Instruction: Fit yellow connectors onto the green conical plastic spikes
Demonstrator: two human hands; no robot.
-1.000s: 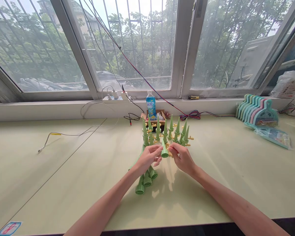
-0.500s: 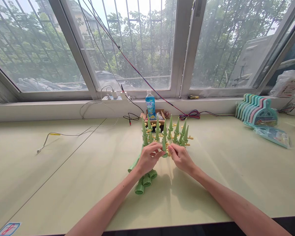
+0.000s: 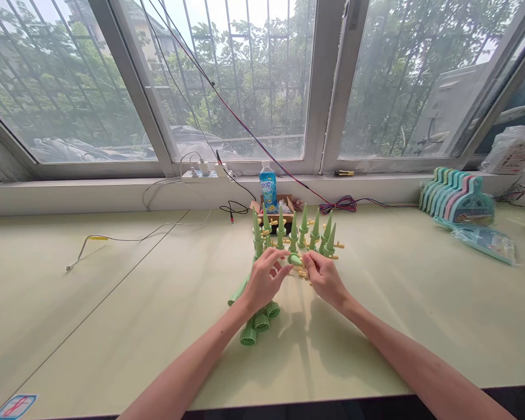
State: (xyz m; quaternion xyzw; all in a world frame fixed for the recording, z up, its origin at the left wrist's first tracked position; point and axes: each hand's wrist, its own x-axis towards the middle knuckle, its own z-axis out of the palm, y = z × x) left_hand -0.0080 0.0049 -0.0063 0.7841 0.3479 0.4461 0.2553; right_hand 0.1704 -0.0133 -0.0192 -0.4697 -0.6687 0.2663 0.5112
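Between the thumb and fingers of my left hand [image 3: 268, 277] is a green plastic watering spike [image 3: 294, 259], tilted over with its narrow end toward the right. My right hand [image 3: 325, 279] is closed in a pinch against the spike's right side; whatever is in those fingertips is too small and covered to make out. Small yellow valves [image 3: 303, 273] lie on the table just beneath the hands. Behind them, several green spikes [image 3: 315, 231] stand upright with yellow valves sticking out sideways. Several loose green spikes [image 3: 261, 322] lie under and in front of my left hand, wide threaded ends toward me.
A blue bottle [image 3: 268, 188] stands by a cardboard box [image 3: 284, 218] near the windowsill. Coiled cable [image 3: 339, 204] lies behind the spikes; a white cable [image 3: 126, 239] crosses the left side. At the right are pastel paddle-shaped boards [image 3: 459, 198] and a wrapped one [image 3: 481, 240].
The spike in my left hand has turned from tip up to lying over, tip toward the right. My right fingertips have come in against it. The standing and loose spikes have stayed put.
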